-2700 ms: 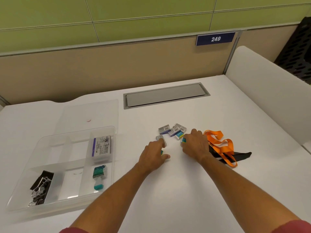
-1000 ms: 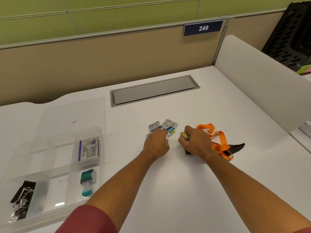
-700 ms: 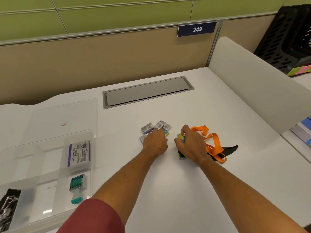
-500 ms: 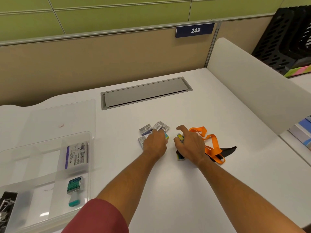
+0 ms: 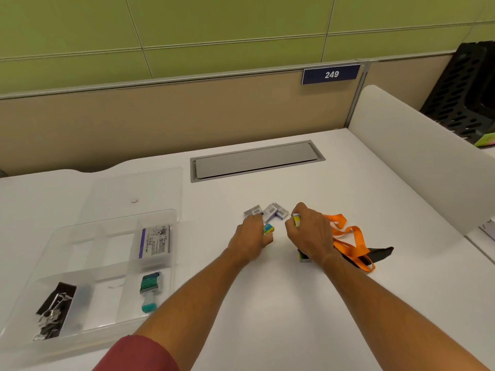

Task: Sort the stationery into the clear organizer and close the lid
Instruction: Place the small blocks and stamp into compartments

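A white desk [image 5: 267, 317] sits against a tan partition under green wall panels, with a grey cable hatch [image 5: 257, 160] set into its far side. Since half a second ago the person's left hand [image 5: 250, 241] has slid nearer and now pinches one small teal-and-yellow box [image 5: 268, 228] in curled fingers, uncovering the grey boxes it had overlapped. The right hand [image 5: 312, 235] is still closed round a stack of small boxes: a yellow-and-white end [image 5: 296, 220] pokes out above the fist and a dark end below it. Both hands being loaded, the gathering looks nearly done, and a carry to the clear plastic organizer [image 5: 112, 223] at the left probably comes next.

On the desk about three small grey barcoded boxes [image 5: 266, 211] remain, just beyond the hands; the exact count is hard to read. One orange lanyard [image 5: 348, 241] lies under the right wrist. The organizer holds one white-and-purple packet [image 5: 155, 242], one teal item [image 5: 150, 287] and one heap of black binder clips [image 5: 53, 311]. Its one clear lid [image 5: 139, 194] lies open behind it.
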Motion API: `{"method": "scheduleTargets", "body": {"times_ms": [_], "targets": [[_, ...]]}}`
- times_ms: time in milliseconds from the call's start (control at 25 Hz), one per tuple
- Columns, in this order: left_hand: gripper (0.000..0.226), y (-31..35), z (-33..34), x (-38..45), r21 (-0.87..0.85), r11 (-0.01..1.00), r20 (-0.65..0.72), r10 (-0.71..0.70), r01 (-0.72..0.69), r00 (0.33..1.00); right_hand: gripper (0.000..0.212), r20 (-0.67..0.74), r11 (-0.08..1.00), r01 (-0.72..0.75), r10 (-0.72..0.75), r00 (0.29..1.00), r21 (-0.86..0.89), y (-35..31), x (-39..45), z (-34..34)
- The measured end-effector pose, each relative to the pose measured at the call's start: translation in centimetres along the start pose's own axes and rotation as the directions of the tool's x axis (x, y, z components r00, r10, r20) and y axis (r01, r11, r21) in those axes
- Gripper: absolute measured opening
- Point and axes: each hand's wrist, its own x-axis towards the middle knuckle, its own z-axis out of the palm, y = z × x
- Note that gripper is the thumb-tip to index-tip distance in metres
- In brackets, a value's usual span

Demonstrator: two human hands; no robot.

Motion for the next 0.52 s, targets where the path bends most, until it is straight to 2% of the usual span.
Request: {"method": "scheduleTargets", "body": {"times_ms": [160,280,520], "targets": [[0.043,-1.7,-2.4,-2.8,-0.107,0.994,-0.102,-0.016,0.005,0.995,0.025,0.065,0.995,0.092,-0.095,0.993,0.042,-3.0,-0.8,0.5],[0.039,-3.3,-4.0,-5.2,-0.156,0.988,-0.15,-0.031,0.007,0.988,0.019,0.072,0.984,0.16,-0.166,0.984,0.079,-6.1,-1.6,1.4],[0.033,-8.5,-7.2,-9.3,-0.156,0.985,-0.234,-0.103,0.068,0.967,0.015,0.117,0.968,0.216,-0.231,0.966,0.127,-12.8,-3.4,3.9]]}}
